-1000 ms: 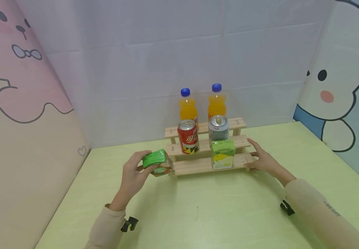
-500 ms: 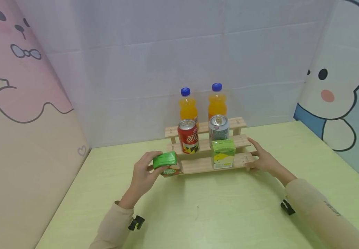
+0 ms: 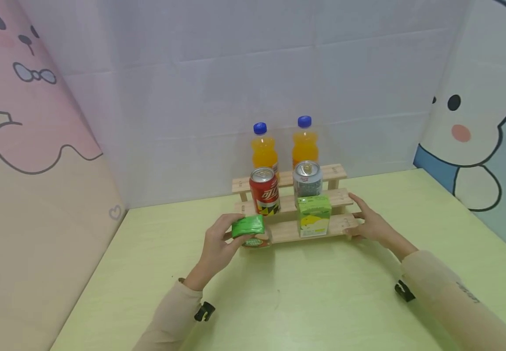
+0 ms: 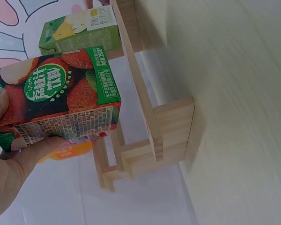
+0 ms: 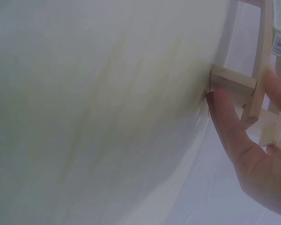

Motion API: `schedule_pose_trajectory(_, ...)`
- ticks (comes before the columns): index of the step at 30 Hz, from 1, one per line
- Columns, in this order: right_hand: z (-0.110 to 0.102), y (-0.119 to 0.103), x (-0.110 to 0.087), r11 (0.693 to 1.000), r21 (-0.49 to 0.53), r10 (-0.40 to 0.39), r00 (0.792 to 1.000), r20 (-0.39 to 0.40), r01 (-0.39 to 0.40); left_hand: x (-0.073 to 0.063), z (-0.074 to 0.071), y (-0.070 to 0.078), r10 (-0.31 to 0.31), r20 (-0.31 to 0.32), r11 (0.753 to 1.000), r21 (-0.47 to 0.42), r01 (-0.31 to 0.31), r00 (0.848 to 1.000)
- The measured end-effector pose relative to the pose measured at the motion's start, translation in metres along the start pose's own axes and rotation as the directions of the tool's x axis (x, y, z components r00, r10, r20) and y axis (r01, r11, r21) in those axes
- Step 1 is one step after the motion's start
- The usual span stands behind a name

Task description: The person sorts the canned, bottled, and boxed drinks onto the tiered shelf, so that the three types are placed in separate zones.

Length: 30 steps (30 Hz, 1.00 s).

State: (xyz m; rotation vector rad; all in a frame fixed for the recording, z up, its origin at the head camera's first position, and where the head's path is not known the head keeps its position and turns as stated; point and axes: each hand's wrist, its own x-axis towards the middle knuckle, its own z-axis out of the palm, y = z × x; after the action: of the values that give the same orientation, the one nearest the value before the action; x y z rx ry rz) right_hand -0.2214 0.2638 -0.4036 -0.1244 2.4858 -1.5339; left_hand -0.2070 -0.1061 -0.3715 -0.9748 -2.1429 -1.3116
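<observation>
My left hand (image 3: 218,246) grips a green-topped litchi juice carton (image 4: 56,89) between thumb and fingers. The carton is over the left end of the lowest tier of a three-tier wooden rack (image 3: 285,230); from the left wrist view I cannot tell that it touches the plank. At the rack's right end, my right hand (image 3: 373,228) holds the lowest plank, its fingers on either side of it in the right wrist view. A pale-green juice carton (image 3: 314,217) stands on the lowest tier. On the middle tier are a red soda can (image 3: 265,191) and a silver can (image 3: 308,181).
Two orange drink bottles with blue caps, a left one (image 3: 264,151) and a right one (image 3: 305,145), stand on the top tier. Behind the rack hangs a pale cloth wall (image 3: 182,112). The yellow-green table (image 3: 296,297) extends forward and to both sides.
My left hand has carried the litchi juice carton rightward, from beside the rack to over its lowest tier's left end. The right hand stays at the rack's right end.
</observation>
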Motion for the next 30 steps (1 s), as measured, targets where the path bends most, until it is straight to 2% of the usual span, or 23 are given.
schedule_pose_trajectory(2,0.000,0.000,0.000,1.000,0.001,-0.002,1.000,0.001,0.002,0.002,0.003,0.003,0.010,-0.008,1.000,-0.004,-0.010,1.000)
schedule_pose_trajectory(8,-0.001,0.002,0.001,1.000,-0.002,-0.004,1.000,0.005,0.004,0.011,0.006,0.026,0.026,-0.019,1.000,-0.013,-0.026,0.999)
schedule_pose_trajectory(10,-0.001,0.002,0.001,1.000,0.001,-0.006,1.000,0.005,0.006,0.014,0.008,0.029,0.031,-0.021,0.999,-0.014,-0.031,0.999)
schedule_pose_trajectory(15,0.000,0.002,0.001,1.000,0.008,-0.008,1.000,0.002,0.008,0.018,0.015,0.027,0.040,-0.010,0.998,-0.044,-0.040,0.999)
schedule_pose_trajectory(26,0.000,0.002,0.001,1.000,0.010,-0.006,1.000,-0.003,0.006,0.023,0.030,0.015,0.009,0.011,0.998,-0.056,-0.009,1.000)
schedule_pose_trajectory(30,-0.001,0.002,0.001,1.000,0.004,-0.006,1.000,-0.005,0.006,0.026,0.034,0.016,-0.019,0.023,0.998,-0.067,0.020,1.000)
